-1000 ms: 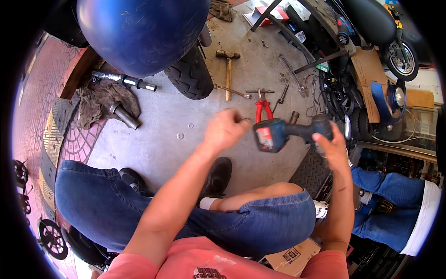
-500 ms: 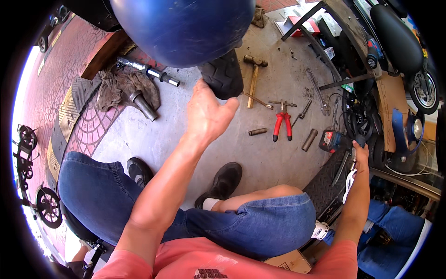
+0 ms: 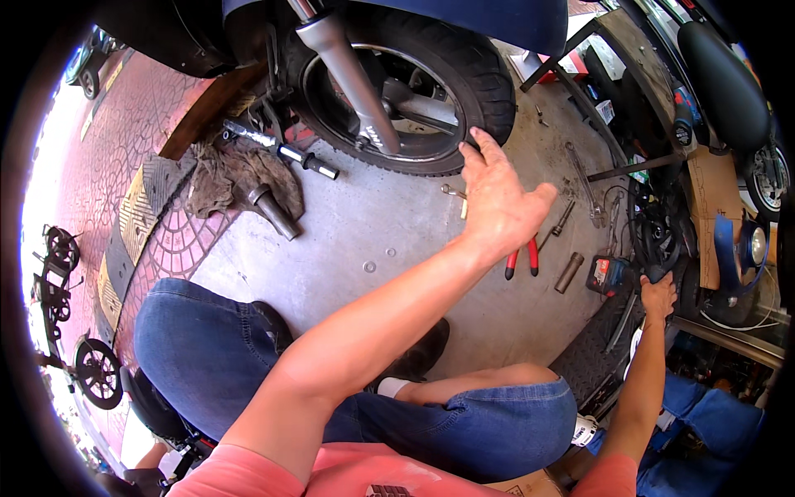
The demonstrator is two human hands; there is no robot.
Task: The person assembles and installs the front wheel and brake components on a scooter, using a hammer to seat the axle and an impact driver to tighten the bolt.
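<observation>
My left hand (image 3: 505,199) reaches across to the front tyre (image 3: 489,87) of a motor scooter. Its fingers are spread, with the fingertips at the tyre's lower right edge; whether they press on it I cannot tell. The wheel is turned so its side shows, with a silver fork leg (image 3: 344,70) in front of the rim and a blue fender (image 3: 497,21) above. Far to the right, my right hand (image 3: 658,296) is closed at the dark body of a cordless power tool with a red-and-black battery (image 3: 609,275). Part of its grip is hidden.
Red-handled pliers (image 3: 522,258), a socket (image 3: 569,272) and a wrench (image 3: 585,186) lie on the floor. Two washers (image 3: 369,267) are below the wheel. Left of it are a rag (image 3: 240,178) and a shock absorber (image 3: 281,149). A metal stand (image 3: 613,91) stands right.
The wheel and fender have swung from end-on to side-on, and the fork leg now shows. My left hand has moved right along with the tyre. My right hand stays at the power tool.
</observation>
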